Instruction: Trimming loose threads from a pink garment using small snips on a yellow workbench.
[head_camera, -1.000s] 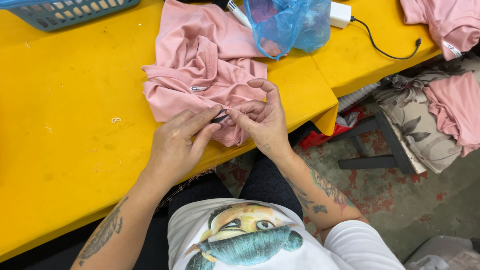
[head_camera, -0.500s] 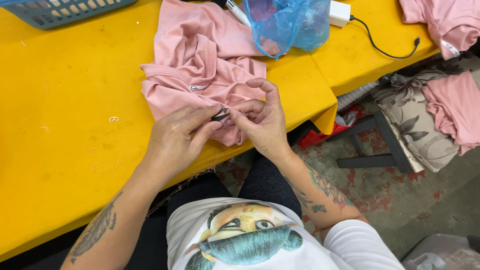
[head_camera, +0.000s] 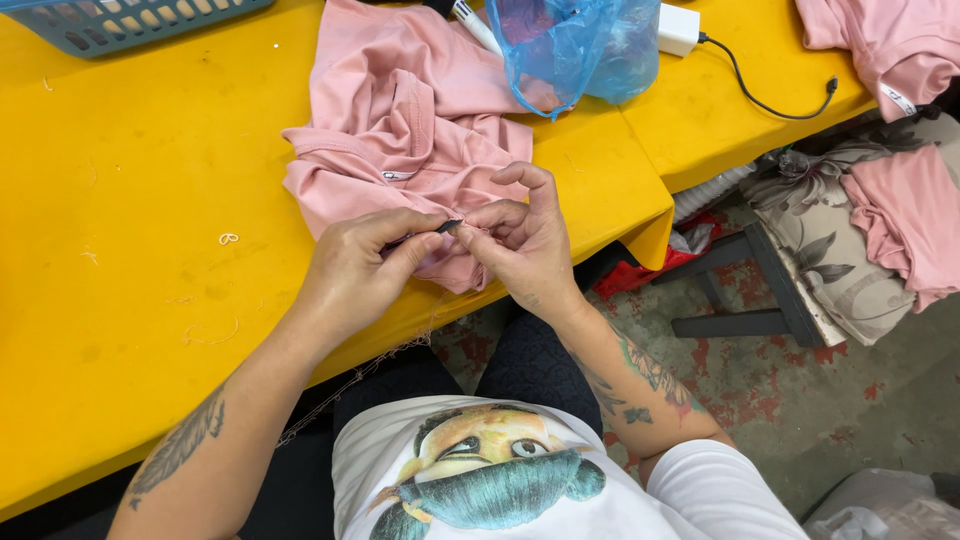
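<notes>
Both hands meeting at the near edge of the yellow tabletop (head_camera: 130, 200), over the lower hem of a crumpled pink garment (head_camera: 400, 150). Left hand (head_camera: 365, 270) pinching a small dark tool (head_camera: 447, 226), tip pointing right, toward the right hand (head_camera: 520, 245). Right hand pinching a fold of the pink fabric, index finger raised. Garment spreading up and away from both hands, bulk lying farther across the tabletop; pinched hem closest. Beyond it, a blue plastic bag (head_camera: 570, 45) and a white charger (head_camera: 678, 28).
</notes>
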